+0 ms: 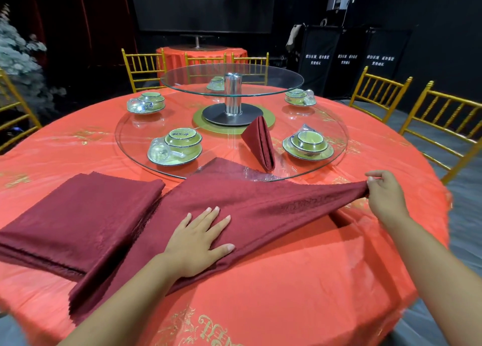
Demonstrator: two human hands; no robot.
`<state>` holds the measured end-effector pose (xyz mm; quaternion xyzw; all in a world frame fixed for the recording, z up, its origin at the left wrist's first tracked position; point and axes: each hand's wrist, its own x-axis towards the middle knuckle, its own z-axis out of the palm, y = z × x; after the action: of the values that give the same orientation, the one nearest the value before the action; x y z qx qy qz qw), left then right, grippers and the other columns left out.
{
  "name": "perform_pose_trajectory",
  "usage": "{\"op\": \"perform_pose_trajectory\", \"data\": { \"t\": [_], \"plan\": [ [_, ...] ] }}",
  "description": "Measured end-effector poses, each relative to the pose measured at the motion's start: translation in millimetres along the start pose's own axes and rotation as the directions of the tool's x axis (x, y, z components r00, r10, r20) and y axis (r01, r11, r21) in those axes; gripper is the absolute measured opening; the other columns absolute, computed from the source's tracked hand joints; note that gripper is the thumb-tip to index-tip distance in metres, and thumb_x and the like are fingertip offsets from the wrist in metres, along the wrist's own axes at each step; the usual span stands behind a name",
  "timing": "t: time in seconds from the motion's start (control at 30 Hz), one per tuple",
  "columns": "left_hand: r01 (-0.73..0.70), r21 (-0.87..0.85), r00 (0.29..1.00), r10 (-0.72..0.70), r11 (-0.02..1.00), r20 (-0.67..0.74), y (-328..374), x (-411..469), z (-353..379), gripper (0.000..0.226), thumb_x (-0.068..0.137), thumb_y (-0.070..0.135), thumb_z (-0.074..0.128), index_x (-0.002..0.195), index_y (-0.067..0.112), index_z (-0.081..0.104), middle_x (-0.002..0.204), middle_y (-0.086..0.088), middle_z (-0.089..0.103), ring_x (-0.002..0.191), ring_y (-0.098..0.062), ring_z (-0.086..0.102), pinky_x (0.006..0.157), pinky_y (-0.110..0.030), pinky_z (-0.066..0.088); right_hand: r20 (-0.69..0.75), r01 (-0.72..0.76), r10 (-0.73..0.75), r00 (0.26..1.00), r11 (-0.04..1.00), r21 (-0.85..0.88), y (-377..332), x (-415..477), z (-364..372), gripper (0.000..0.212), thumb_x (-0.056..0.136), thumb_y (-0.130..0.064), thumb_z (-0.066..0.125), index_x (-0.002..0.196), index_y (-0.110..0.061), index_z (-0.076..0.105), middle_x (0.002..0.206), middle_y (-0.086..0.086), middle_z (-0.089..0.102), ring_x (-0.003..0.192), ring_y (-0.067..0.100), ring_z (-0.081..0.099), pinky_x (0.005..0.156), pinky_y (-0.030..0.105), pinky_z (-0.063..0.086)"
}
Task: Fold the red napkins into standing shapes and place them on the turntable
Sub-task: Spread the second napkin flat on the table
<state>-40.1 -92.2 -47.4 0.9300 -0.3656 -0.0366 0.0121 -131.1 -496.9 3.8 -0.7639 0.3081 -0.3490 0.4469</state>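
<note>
A dark red napkin (260, 202) lies spread on the orange tablecloth, its far corner tucked under the glass turntable (130, 152). My left hand (200, 244) presses flat on its near part with fingers straight. My right hand (383, 191) pinches the napkin's right corner and holds it lifted and stretched to the right. A stack of folded red napkins (78, 220) sits at the left. One folded napkin (260, 142) stands as a cone on the turntable.
Several green bowl-and-plate sets (180, 147) with wrapped glasses stand on the turntable, around a metal post carrying a smaller upper glass disc (273, 84). Gold chairs (443, 121) ring the round table (313, 280). A second table stands behind.
</note>
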Motion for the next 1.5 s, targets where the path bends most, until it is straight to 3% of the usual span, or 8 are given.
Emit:
{"op": "perform_pose_trajectory", "data": {
  "t": [0.17, 0.3, 0.5, 0.63, 0.87, 1.07, 1.27, 1.5],
  "plan": [
    [-0.085, 0.037, 0.996, 0.085, 0.996, 0.013, -10.1, -1.7, -4.0, 0.073, 0.084, 0.076, 0.013, 0.147, 0.044, -0.008, 0.159, 0.009, -0.013, 0.144, -0.006, -0.017, 0.117, -0.037, -0.010, 0.048, 0.289, -0.286, 0.957, 0.920, -0.266, -0.6, -7.9, -10.8, 0.019, 0.093, -0.004, 0.051, 0.106, -0.005, 0.064, 0.089, 0.014, 0.065, 0.084, 0.029, 0.057, 0.065, 0.028, 0.032],
    [-0.088, 0.037, 0.996, 0.088, 0.995, 0.004, -10.9, -1.5, -4.3, 0.072, 0.086, 0.074, 0.018, 0.146, 0.044, -0.009, 0.159, 0.010, -0.013, 0.144, -0.006, -0.016, 0.117, -0.037, -0.009, 0.070, 0.272, -0.271, 0.960, 0.846, -0.459, 5.5, -15.6, -19.7, 0.013, 0.090, -0.016, 0.060, 0.098, -0.015, 0.071, 0.089, 0.011, 0.069, 0.089, 0.032, 0.059, 0.069, 0.036, 0.039],
    [-0.080, 0.023, 0.997, 0.080, 0.997, -0.004, -11.1, -1.3, -3.2, 0.074, 0.084, 0.076, 0.017, 0.145, 0.045, -0.009, 0.159, 0.011, -0.012, 0.140, -0.003, -0.022, 0.117, -0.036, -0.009, 0.081, 0.038, -0.034, 0.996, 0.998, -0.051, 8.0, -21.1, -25.5, 0.009, 0.088, -0.013, 0.065, 0.081, -0.006, 0.065, 0.049, -0.002, 0.062, 0.040, 0.003, 0.055, 0.041, 0.010, 0.040],
    [-0.079, 0.015, 0.997, 0.079, 0.997, 0.001, -10.7, -1.4, -3.8, 0.081, 0.075, 0.081, 0.006, 0.146, 0.044, -0.006, 0.159, 0.010, -0.011, 0.137, -0.002, -0.024, 0.117, -0.036, -0.009, 0.243, -0.233, 0.162, 0.956, 0.925, 0.300, 3.3, -22.2, -26.5, 0.008, 0.088, 0.003, 0.059, 0.096, 0.001, 0.060, 0.067, 0.010, 0.066, 0.051, 0.006, 0.065, 0.049, 0.015, 0.052],
    [-0.067, -0.006, 0.998, 0.067, 0.998, -0.005, -10.7, -1.2, -3.2, 0.085, 0.070, 0.085, 0.000, 0.145, 0.046, -0.007, 0.159, 0.013, -0.011, 0.137, 0.000, -0.024, 0.118, -0.036, -0.009, 0.246, -0.244, 0.206, 0.947, 0.960, 0.136, 11.3, -15.3, -28.3, 0.022, 0.098, 0.000, 0.042, 0.096, -0.012, 0.060, 0.074, 0.008, 0.063, 0.049, 0.000, 0.063, 0.042, 0.014, 0.047],
    [-0.067, -0.010, 0.998, 0.067, 0.998, -0.007, -10.1, -1.7, -3.2, 0.083, 0.070, 0.084, 0.001, 0.144, 0.047, -0.008, 0.159, 0.013, -0.009, 0.137, 0.000, -0.023, 0.117, -0.035, -0.009, 0.173, -0.209, 0.187, 0.967, 0.971, 0.116, 13.1, -10.6, -24.9, 0.023, 0.095, 0.003, 0.042, 0.087, -0.005, 0.062, 0.088, 0.014, 0.059, 0.067, 0.017, 0.055, 0.060, 0.020, 0.049],
    [-0.062, 0.002, 0.998, 0.062, 0.998, 0.031, -7.6, -0.8, -5.1, 0.078, 0.079, 0.080, 0.011, 0.143, 0.044, -0.013, 0.159, 0.010, -0.012, 0.139, -0.002, -0.022, 0.118, -0.038, -0.009, 0.019, 0.082, -0.082, 0.996, 0.888, -0.452, 2.4, -27.2, -26.8, 0.027, 0.080, 0.001, 0.055, 0.103, -0.007, 0.068, 0.108, 0.020, 0.059, 0.106, 0.034, 0.052, 0.088, 0.036, 0.037],
    [-0.164, -0.026, 0.982, 0.166, 0.986, 0.087, 20.8, 10.9, -17.6, 0.077, 0.086, 0.074, 0.030, 0.150, 0.042, 0.002, 0.160, 0.007, -0.011, 0.146, -0.008, -0.014, 0.117, -0.041, -0.008, 0.635, 0.603, -0.303, 0.711, 0.727, -0.328, -30.5, -72.7, 29.2, 0.023, 0.086, -0.018, 0.064, 0.109, -0.015, 0.065, 0.116, 0.006, 0.059, 0.113, 0.023, 0.052, 0.096, 0.031, 0.037]
  ]
}}
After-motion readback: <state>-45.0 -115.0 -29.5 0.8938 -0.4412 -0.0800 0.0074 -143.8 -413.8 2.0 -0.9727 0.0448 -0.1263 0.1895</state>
